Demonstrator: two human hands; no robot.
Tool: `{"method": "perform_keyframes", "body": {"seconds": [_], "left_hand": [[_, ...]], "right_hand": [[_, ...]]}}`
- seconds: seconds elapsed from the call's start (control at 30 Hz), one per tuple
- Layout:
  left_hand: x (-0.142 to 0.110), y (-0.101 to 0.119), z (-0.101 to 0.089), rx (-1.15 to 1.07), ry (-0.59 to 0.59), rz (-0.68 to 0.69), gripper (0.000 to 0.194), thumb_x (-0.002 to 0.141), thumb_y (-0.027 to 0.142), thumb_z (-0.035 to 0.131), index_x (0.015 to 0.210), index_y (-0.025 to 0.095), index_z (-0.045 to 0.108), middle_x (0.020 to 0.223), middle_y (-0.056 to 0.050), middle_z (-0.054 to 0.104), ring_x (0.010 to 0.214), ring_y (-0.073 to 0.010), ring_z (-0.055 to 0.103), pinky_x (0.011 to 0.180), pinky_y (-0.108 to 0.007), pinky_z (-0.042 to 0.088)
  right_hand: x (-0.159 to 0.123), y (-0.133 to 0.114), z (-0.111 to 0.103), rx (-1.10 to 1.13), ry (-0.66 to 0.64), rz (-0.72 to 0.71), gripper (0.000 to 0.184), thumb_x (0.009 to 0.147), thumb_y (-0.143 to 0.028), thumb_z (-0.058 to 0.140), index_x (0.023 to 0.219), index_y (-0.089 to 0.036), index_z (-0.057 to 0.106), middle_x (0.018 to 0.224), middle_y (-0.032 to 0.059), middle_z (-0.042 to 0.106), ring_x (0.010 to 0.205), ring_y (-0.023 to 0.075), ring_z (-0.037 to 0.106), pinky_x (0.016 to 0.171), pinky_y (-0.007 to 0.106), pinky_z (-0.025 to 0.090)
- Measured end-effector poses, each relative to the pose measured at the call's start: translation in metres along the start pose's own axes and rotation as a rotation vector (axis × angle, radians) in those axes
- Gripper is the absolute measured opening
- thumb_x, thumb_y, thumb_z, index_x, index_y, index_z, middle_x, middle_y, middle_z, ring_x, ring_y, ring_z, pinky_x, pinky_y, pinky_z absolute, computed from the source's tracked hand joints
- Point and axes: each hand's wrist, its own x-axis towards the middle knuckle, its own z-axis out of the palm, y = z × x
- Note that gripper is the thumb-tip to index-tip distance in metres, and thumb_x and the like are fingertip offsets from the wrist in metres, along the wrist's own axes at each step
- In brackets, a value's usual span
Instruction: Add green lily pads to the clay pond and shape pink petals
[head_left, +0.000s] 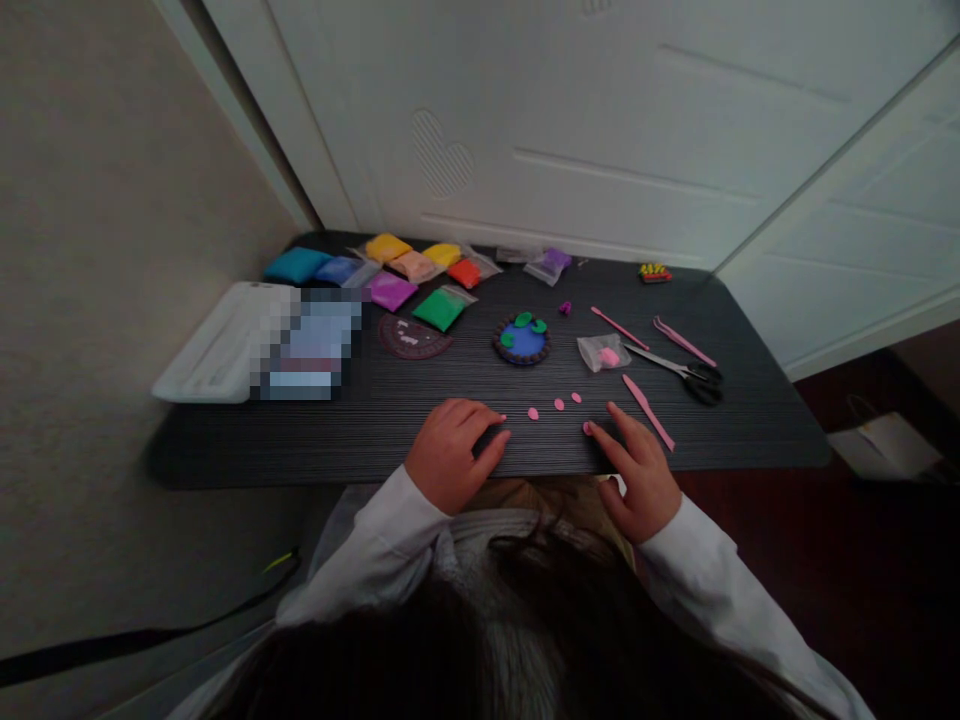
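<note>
My right hand (643, 480) rests at the table's front edge, its fingers apart. Its index fingertip touches a small pink clay piece (587, 428). To the left of that piece lie more flat pink clay petals (559, 404) in a slanting row. My left hand (454, 455) leans on the table with thumb and fingers apart. A tiny pink spot shows at its index fingertip; I cannot tell whether it is clay or a nail. Behind the petals sits a round blue clay pond (526, 343) with a brown beaded rim and green leaves.
Right of the petals lie a pink clay knife (649, 412), scissors (686, 372), pink tweezers (684, 341), a thin pink tool (619, 328) and a bag of pink clay (604, 353). Several coloured clay bags (444, 308), a protractor (415, 338) and a white tray (217, 350) stand left.
</note>
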Motion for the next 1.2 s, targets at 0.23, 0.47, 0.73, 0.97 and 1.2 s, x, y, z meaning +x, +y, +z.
{"method": "perform_keyframes", "body": {"seconds": [0.23,0.47,0.73,0.97,1.2], "left_hand": [[0.000,0.001,0.000,0.001,-0.006,-0.010,0.020,0.078,0.029,0.049,0.090,0.017,0.059,0.088,-0.006,0.060,0.087,-0.0187,0.051,0.080,-0.035,0.040],[0.000,0.000,0.000,0.003,0.005,-0.001,0.020,0.078,0.029,0.048,0.090,0.017,0.059,0.088,-0.006,0.060,0.086,-0.0190,0.051,0.080,-0.036,0.040],[0.000,0.002,-0.001,-0.002,0.012,0.009,0.019,0.078,0.027,0.049,0.090,0.017,0.059,0.088,-0.006,0.060,0.086,-0.0190,0.051,0.079,-0.036,0.041],[0.000,0.001,0.000,-0.005,0.001,0.001,0.019,0.078,0.027,0.048,0.090,0.017,0.059,0.088,-0.006,0.059,0.086,-0.0190,0.051,0.080,-0.036,0.040],[0.000,0.002,-0.001,-0.005,0.002,0.001,0.018,0.078,0.027,0.048,0.090,0.017,0.059,0.088,-0.006,0.060,0.087,-0.0191,0.051,0.080,-0.036,0.040]], "right_hand": [[0.000,-0.008,0.003,-0.118,-0.025,0.020,0.060,0.061,-0.012,0.049,0.121,-0.013,0.045,0.136,0.0118,0.026,0.122,0.0287,0.025,0.099,0.044,0.026],[0.000,-0.015,0.001,-0.190,-0.050,0.048,0.058,0.065,-0.015,0.049,0.122,-0.013,0.042,0.135,0.0124,0.031,0.120,0.0299,0.028,0.097,0.047,0.028],[-0.003,-0.015,0.007,-0.143,0.023,0.038,0.065,0.062,-0.013,0.049,0.125,-0.016,0.036,0.135,0.0118,0.029,0.119,0.0315,0.030,0.095,0.051,0.028],[-0.004,-0.016,0.009,-0.132,0.019,0.057,0.067,0.062,-0.013,0.050,0.127,-0.016,0.034,0.138,0.0117,0.021,0.121,0.0322,0.026,0.097,0.051,0.025],[-0.006,-0.009,0.004,-0.006,0.054,0.054,0.061,0.062,-0.009,0.046,0.123,-0.012,0.039,0.136,0.0150,0.024,0.120,0.0297,0.029,0.097,0.049,0.029]]}}
